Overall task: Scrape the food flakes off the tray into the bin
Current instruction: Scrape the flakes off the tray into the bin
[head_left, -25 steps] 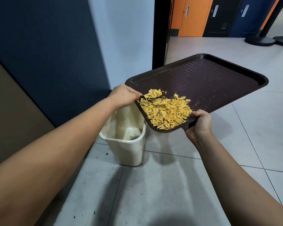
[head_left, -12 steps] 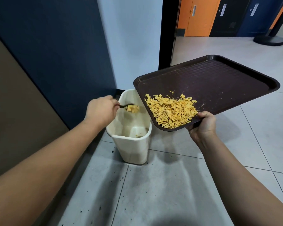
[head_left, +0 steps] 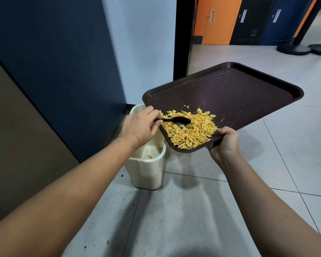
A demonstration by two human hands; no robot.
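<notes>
Since half a second back, the left hand (head_left: 139,127) swung off the bin (head_left: 146,167) and brought its pinched black spoon (head_left: 176,121) onto the flakes (head_left: 191,132), bowl pointing to 3 o'clock. Right hand (head_left: 225,143) grips the tray (head_left: 248,93) at its near edge, long axis running 8 to 2 o'clock, low corner over the bin.

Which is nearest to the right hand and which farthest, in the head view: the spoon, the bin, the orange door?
1. Spoon: up-left of the right hand, over the flakes.
2. Bin: farther left, on the floor.
3. Orange door: far behind, top of the view.
</notes>
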